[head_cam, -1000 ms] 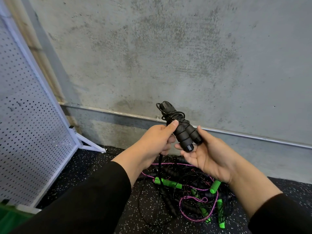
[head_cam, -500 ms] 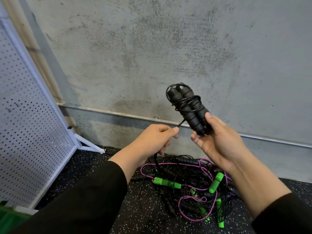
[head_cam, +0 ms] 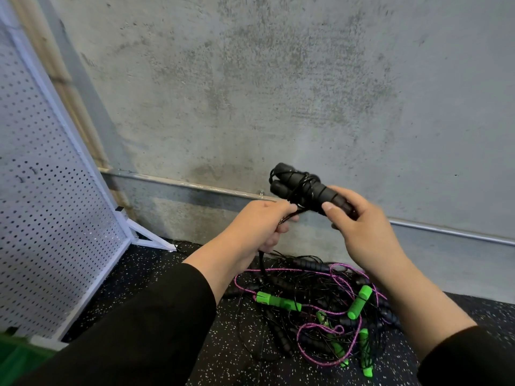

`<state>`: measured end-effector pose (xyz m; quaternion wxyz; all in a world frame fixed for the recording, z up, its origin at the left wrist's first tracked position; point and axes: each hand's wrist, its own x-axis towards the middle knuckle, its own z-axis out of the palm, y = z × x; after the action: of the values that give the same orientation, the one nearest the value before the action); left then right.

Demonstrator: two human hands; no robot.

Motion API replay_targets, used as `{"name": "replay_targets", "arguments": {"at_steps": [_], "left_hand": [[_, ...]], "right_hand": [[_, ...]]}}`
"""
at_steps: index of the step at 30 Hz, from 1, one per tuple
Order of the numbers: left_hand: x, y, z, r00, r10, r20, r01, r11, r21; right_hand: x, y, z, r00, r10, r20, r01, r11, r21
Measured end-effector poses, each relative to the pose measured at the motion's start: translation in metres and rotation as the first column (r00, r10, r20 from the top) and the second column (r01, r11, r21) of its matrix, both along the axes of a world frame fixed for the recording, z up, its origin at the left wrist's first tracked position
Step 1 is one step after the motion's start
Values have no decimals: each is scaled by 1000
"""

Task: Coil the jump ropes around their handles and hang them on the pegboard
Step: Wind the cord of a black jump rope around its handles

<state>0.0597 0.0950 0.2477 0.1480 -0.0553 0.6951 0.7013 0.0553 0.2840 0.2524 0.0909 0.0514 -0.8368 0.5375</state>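
Observation:
My right hand (head_cam: 359, 229) grips two black foam handles (head_cam: 301, 188) held side by side, with thin black rope wound around them. The handles point up and to the left. My left hand (head_cam: 264, 227) pinches the loose black rope (head_cam: 261, 260) just below the handles; it trails down to the floor. Below my hands a tangled pile of jump ropes (head_cam: 315, 305) lies on the floor, with black, green-handled and purple ropes mixed. A white pegboard (head_cam: 41, 190) stands at the left.
A grey concrete wall (head_cam: 278, 93) with a metal conduit (head_cam: 195, 186) fills the back. The floor (head_cam: 156, 271) is black speckled rubber. The pegboard's white foot (head_cam: 147, 238) juts out near the wall. Something green (head_cam: 16, 360) sits at the lower left corner.
My right hand has tilted the wrapped handles from upright to pointing left and lowered them. My left hand has moved up close under them, still holding the rope.

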Motion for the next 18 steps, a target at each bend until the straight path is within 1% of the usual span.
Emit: {"name": "replay_targets", "arguments": {"at_steps": [2,5,9,13,15,16,18], "left_hand": [[0,2,-2,998,17,53,-19,999,45],[0,3,-4,993,64,102,-71,995,71],[2,6,-7,987,97,132,-105,993,60],[2,6,-11,979,132,158,-146,986,77],[0,5,-11,979,143,148,-157,983,93],[-1,5,-11,979,147,141,-162,981,103],[-2,4,-9,982,136,129,-154,977,149]], "right_hand": [[0,-3,-2,1000,12,-15,-11,994,112],[2,-10,-2,999,30,-45,-20,975,220],[7,-23,-9,993,106,-55,-83,944,318],[9,-25,-12,987,153,-42,-130,931,341],[11,-23,-12,987,155,-39,-138,949,283],[12,-24,-10,992,122,-21,-115,972,203],[12,-24,-7,994,46,95,-40,998,-56]]}}
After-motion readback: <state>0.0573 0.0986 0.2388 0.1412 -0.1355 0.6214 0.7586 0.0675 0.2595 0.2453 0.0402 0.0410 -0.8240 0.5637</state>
